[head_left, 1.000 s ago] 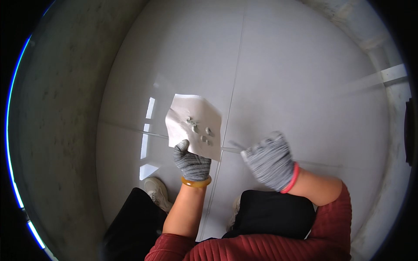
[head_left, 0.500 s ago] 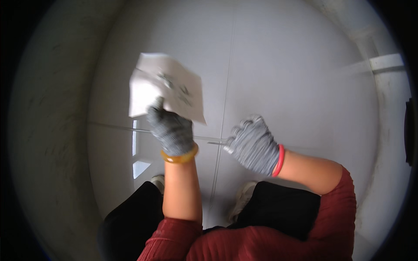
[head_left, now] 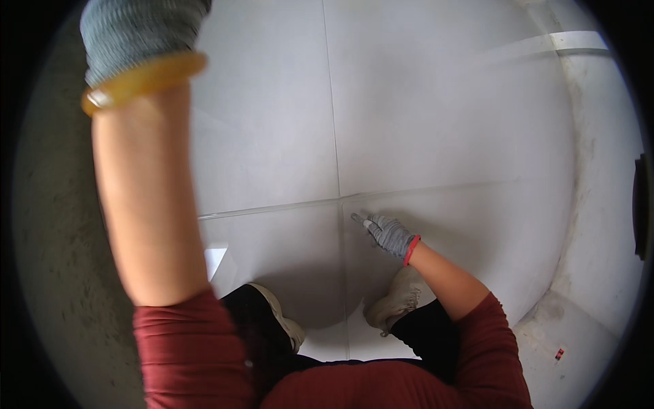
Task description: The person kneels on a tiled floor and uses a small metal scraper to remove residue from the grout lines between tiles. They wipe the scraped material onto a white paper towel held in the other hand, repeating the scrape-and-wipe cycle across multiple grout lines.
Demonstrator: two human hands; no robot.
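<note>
High at the upper left, close to the camera, is my left hand (head_left: 143,34) in a grey knit glove. A yellow bangle (head_left: 146,78) circles its wrist. Its fingers run past the top edge, so what they hold, if anything, is hidden. Low over the tiled floor (head_left: 422,109), near where the joints cross, is my right hand (head_left: 390,235), also gloved and wearing a red band (head_left: 411,250). Its fingers are closed on a small thin grey tool (head_left: 357,219) whose tip points toward the joint; its exact kind is too small to tell.
My two pale shoes (head_left: 392,307) stand on the floor just below the joint crossing. A rough wall (head_left: 61,204) curves along the left, and a pale wall (head_left: 606,123) lies along the right. A small red scrap (head_left: 559,354) lies at the lower right.
My left hand has swung up and left, toward the camera; the pale sheet it held is out of sight. My right hand has gone down toward the floor with the thin tool.
</note>
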